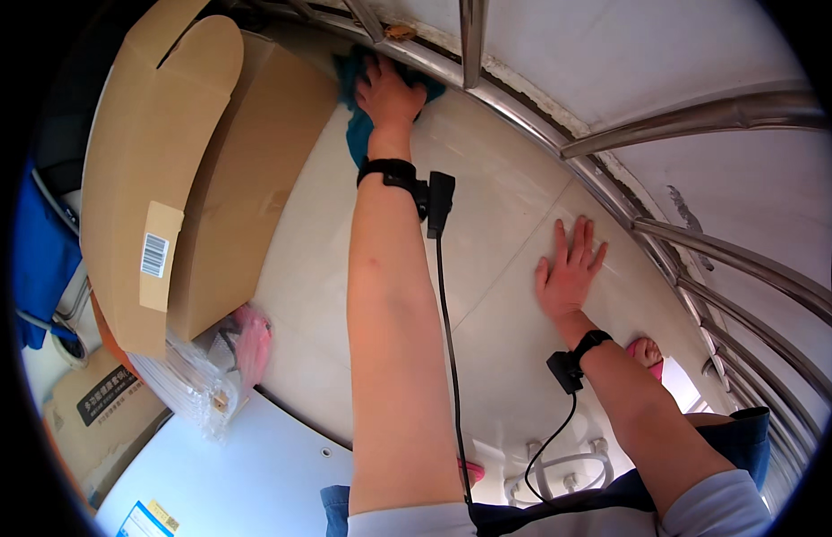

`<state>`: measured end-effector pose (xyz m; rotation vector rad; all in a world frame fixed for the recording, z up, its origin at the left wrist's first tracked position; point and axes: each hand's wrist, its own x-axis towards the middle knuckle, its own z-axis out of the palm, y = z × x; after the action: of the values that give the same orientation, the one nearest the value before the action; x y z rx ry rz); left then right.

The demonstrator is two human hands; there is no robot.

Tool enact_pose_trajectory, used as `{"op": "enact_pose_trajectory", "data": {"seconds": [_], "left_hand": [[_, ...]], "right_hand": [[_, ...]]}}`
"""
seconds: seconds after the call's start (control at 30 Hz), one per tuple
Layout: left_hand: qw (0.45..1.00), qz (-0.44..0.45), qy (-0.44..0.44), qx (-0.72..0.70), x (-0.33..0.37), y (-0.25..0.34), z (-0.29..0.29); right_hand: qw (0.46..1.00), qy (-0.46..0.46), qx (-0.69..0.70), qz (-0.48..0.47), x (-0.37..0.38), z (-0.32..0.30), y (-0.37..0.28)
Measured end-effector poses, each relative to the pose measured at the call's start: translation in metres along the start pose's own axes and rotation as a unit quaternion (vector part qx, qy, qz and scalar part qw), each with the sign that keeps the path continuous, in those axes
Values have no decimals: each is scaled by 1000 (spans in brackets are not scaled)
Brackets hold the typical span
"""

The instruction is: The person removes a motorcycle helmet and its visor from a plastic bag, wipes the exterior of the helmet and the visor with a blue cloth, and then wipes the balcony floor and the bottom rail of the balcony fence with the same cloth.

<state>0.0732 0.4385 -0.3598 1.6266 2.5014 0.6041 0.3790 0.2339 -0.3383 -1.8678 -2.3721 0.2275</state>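
Observation:
My left hand [390,97] presses down on a crumpled teal cloth [355,134] on the pale tiled floor [487,259], close to the foot of a metal railing. Its fingers are bent into the cloth, which bunches out on both sides of the hand. Farther right and nearer to me, my right hand [572,273] lies palm down on the bare tiles with the fingers spread, holding nothing. On each wrist is a black strap with a small black device and a cable.
Curved metal railing bars [532,121] run along the far and right sides before a white wall [613,45]. At left stands a large open cardboard box [255,170], with plastic wrapping [214,367] below it. A white panel [255,474] lies lower left. A bare foot [647,353] shows beside my right forearm.

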Motion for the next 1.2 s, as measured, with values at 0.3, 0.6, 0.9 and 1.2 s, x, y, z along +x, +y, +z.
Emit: {"op": "enact_pose_trajectory", "data": {"seconds": [0.3, 0.6, 0.9, 1.2], "left_hand": [[943, 316, -71, -79, -139, 48, -15], [984, 171, -10, -53, -252, -48, -80], [986, 152, -69, -27, -281, -17, -77], [997, 48, 43, 36, -267, -89, -86]], "right_hand": [[1000, 12, 19, -9, 0, -4, -1], [1000, 21, 17, 5, -3, -1, 3], [1000, 13, 14, 15, -2, 1, 4], [999, 6, 26, 24, -3, -5, 6]]}}
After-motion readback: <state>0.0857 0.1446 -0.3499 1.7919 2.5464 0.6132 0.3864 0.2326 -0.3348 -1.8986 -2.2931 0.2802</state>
